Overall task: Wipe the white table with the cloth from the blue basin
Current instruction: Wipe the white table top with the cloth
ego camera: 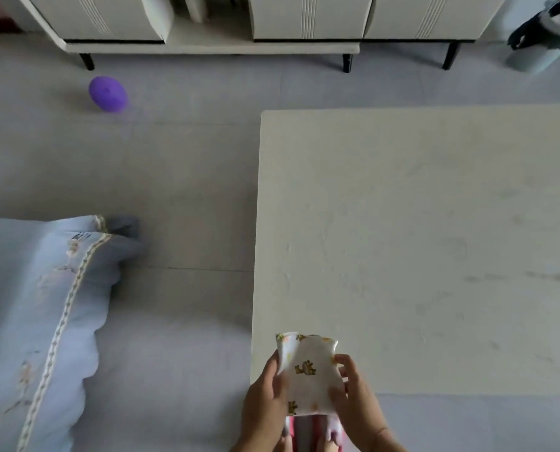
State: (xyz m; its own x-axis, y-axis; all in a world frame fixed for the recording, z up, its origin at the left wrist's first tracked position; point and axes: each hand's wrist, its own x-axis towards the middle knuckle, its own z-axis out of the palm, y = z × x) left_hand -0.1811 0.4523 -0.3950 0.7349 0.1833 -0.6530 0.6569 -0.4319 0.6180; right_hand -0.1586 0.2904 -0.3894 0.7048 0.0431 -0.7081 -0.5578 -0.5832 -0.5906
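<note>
Both hands are on the cloth point(308, 373) right now, a small white piece printed with little yellow animals, folded into a rough rectangle. The left hand point(265, 396) grips its left edge, fingers curled in under the fabric with the thumb on top. The right hand point(357, 406) pinches the right edge, fingertips pressed onto the printed face. The cloth sits at the near left corner of the white table point(419, 239), its upper half over the tabletop and its lower half hanging past the near edge toward the person; whether it actually touches the surface, I cannot tell. The tabletop shows faint grey smudges and streaks out toward its right side. Under the hands, a strip of pink-and-white striped fabric point(304, 432) peeks out at the bottom of the view. Off to the left, pale blue bedding point(37, 305) with an embroidered trim lies beside the grey tiled floor point(174, 174). Far back on that floor, a purple ball point(108, 93) rests near a white cabinet point(304, 17) on dark legs, and a grey bin point(533, 57) stands in the top right corner.
</note>
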